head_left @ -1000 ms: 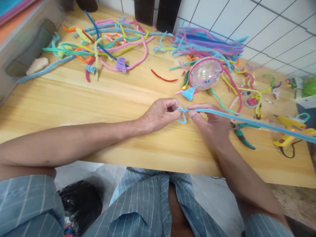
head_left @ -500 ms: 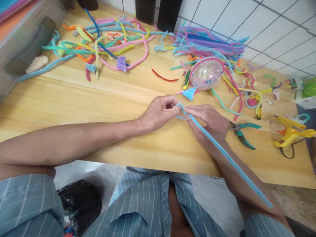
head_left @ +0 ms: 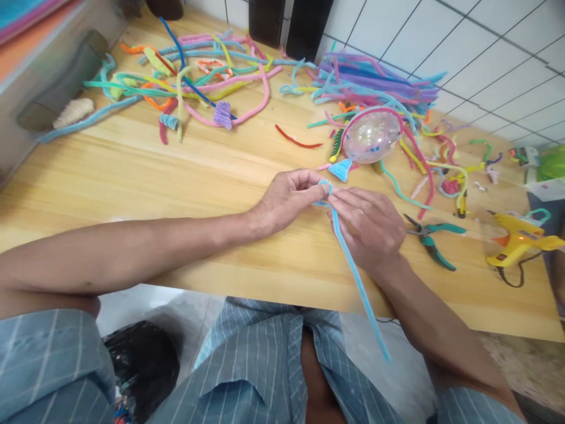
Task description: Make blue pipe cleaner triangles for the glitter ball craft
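Swinging round now, the light blue pipe cleaner (head_left: 355,277) has its long free tail pointing down toward the person's lap, where half a second ago it trailed further right along the forearm. Its top end sits pinched between both hands, just above the table (head_left: 132,176) edge. Left hand (head_left: 286,200) is curled nearly closed, thumb and fingertips nipping the small folded bit at the top of the stem. Right hand (head_left: 371,227) is closed loosely over the stem just beside it, fingers touching the left hand's fingertips; exactly how the fold is twisted is hard to tell from this angle, the fingers cover it. Just beyond the hands lies a small blue folded piece (head_left: 340,169), and near that a clear glittery ball (head_left: 371,135) ringed by a pink stem. Right of the right hand, near it, green-handled pliers (head_left: 430,235) lie flat on the wood, and well further right a yellow glue gun (head_left: 516,235). Far beyond the hands, a loose tangle of coloured pipe cleaners (head_left: 212,76) sprawls across the back of the table, a purple-and-blue bundle (head_left: 375,82) beside it.
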Motion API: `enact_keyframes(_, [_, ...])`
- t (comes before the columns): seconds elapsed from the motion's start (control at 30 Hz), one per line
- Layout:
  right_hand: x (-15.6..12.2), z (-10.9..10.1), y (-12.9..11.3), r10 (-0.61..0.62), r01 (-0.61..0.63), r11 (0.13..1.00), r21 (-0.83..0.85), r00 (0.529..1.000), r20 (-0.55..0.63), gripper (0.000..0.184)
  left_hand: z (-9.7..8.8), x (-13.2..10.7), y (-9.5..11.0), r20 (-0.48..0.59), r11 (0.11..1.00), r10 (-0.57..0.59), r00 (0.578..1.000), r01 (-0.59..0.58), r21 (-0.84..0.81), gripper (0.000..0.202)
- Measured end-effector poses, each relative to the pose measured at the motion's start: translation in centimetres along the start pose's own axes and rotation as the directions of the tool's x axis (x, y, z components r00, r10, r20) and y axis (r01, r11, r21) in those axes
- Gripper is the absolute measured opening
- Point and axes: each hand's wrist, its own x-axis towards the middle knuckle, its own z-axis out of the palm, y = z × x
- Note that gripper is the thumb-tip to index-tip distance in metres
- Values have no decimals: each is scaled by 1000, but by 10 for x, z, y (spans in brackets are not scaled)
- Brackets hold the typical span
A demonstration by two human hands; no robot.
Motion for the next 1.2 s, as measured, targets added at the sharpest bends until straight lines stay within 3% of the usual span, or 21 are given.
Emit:
enact_keyframes(0.17, [-2,2,3,-46,47,997,55,999,-28,43,-2,1,0,14,997,-59,998,60,-41,36])
enact_keyframes(0.33, [-2,1,3,-65,66,998,14,997,-45,40,-1,2,0,39,991,-79,996,82,-108,41])
enact_keyframes(0.5, [-4,1,4,32,-36,998,50,997,73,34,-2,1,0,82,990,-60,995,70,-124,47])
enact_keyframes(0.9, [-11,9,7,-23,22,999,24,999,28,38,-2,-1,1,108,966,-139,984,159,-206,49])
enact_keyframes(1.2, [-5,7,4,16,-16,991,131,1000,1,31,-4,0,1,66,978,-102,993,112,-174,49])
